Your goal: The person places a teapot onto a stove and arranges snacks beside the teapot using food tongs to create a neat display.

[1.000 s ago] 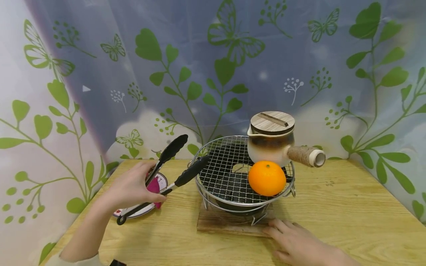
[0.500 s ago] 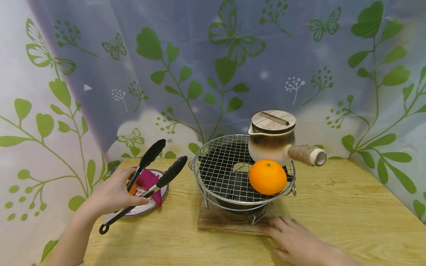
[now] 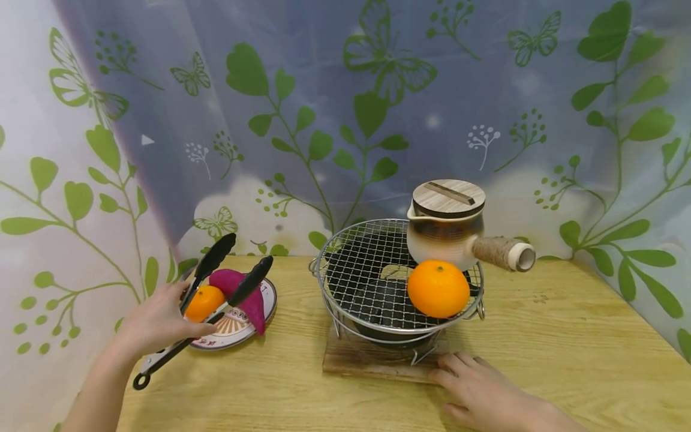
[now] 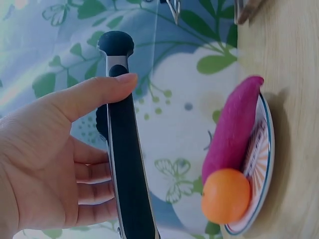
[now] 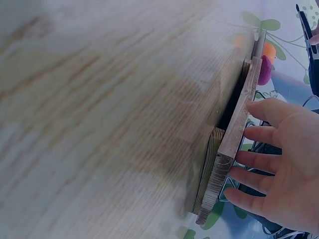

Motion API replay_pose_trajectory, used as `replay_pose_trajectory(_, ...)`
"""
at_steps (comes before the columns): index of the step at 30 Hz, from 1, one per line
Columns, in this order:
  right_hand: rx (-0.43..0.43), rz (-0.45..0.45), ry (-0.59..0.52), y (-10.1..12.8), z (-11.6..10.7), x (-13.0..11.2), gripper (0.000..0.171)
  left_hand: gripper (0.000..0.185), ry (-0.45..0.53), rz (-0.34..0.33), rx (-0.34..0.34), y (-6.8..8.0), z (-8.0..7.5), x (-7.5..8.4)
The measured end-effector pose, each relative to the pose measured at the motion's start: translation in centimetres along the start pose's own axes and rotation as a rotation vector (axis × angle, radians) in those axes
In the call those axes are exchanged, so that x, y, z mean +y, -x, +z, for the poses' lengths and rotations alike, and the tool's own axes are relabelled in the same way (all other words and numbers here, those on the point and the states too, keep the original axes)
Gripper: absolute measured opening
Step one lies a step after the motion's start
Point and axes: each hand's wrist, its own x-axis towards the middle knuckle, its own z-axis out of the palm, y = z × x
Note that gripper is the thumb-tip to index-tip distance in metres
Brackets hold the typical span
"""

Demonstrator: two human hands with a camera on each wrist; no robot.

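Over the round patterned plate (image 3: 264, 309), the left hand (image 3: 156, 321) had swung its gripped black-tipped metal tongs (image 3: 216, 285) back from the wire-mesh grill (image 3: 367, 276), poised above the small orange fruit (image 3: 204, 302), while the right hand (image 3: 480, 393) stayed flat, steadying the wooden base board (image 3: 372, 363).

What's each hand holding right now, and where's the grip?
Left hand grips the tongs by their handle end. Right hand holds nothing; its straight fingers rest against the wooden board.

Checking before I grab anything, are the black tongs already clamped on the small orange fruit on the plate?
No, the black tongs stand open above the small orange fruit, their tips apart and holding nothing.
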Motion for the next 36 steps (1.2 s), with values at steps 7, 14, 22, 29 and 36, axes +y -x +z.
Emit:
replay_pose_trajectory(7, -0.018, 0.025, -0.012, 0.1, -0.1, -0.1, 0.039, 0.116, -0.055, -0.056, -0.01, -0.1, 0.1, -1.8)
replay_pose_trajectory(14, -0.002, 0.026, -0.009, 0.2, -0.1, -0.1, 0.038, 0.115, -0.106, -0.075, -0.001, -0.4, 0.5, -3.0)
replay_pose_trajectory(22, 0.014, 0.016, -0.01, 0.3, 0.1, 0.0, 0.039, 0.116, -0.153, -0.078, 0.033, -0.6, 1.3, -4.4)
replay_pose_trajectory(29, 0.022, 0.006, 0.004, 0.2, 0.1, 0.0, 0.04, 0.115, -0.168, -0.091, 0.008, -0.7, 2.0, -5.6)
replay_pose_trajectory(36, 0.016, 0.007, 0.002, 0.2, 0.1, 0.1, 0.041, 0.108, -0.148, -0.135, -0.03, -0.8, 2.2, -6.6)
